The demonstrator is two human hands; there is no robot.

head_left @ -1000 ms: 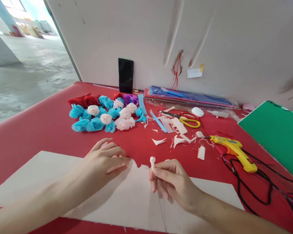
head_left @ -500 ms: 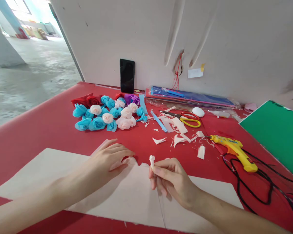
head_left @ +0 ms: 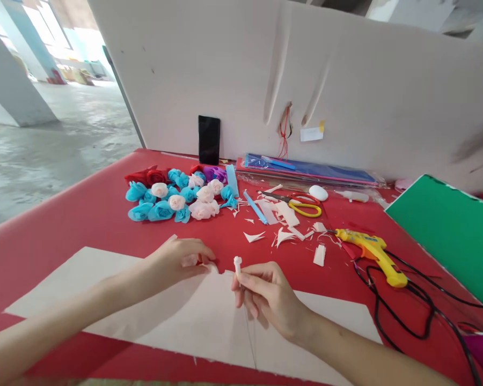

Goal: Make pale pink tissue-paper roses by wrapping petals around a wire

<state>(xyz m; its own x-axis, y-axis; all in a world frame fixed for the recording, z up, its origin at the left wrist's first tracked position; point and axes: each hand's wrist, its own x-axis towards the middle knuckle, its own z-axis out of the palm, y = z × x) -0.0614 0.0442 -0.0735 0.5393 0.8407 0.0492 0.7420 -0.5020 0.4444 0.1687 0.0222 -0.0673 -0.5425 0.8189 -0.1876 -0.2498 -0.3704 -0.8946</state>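
Note:
My right hand [head_left: 261,295] is pinched shut on a small rolled white paper bud [head_left: 238,264] on a thin wire, held upright over a large pale paper sheet [head_left: 177,316]. My left hand [head_left: 179,260] lies at the sheet's far edge with its fingers curled closed on a small pale pink paper piece [head_left: 207,265]. Both hands are close together, the bud just right of the left fingertips.
A pile of blue, pink, red and purple paper roses [head_left: 177,193] lies beyond. Paper scraps [head_left: 282,233], scissors [head_left: 301,203], a blue stick [head_left: 255,207], a yellow glue gun [head_left: 372,252] with black cord [head_left: 406,316], a green sheet [head_left: 451,230], packed paper sheets [head_left: 309,169], and a black phone [head_left: 209,140] against the wall.
My left hand's fingers have curled in from flat on the sheet and gathered the pink piece at the edge. The right hand keeps hold of the bud. The view tilted up.

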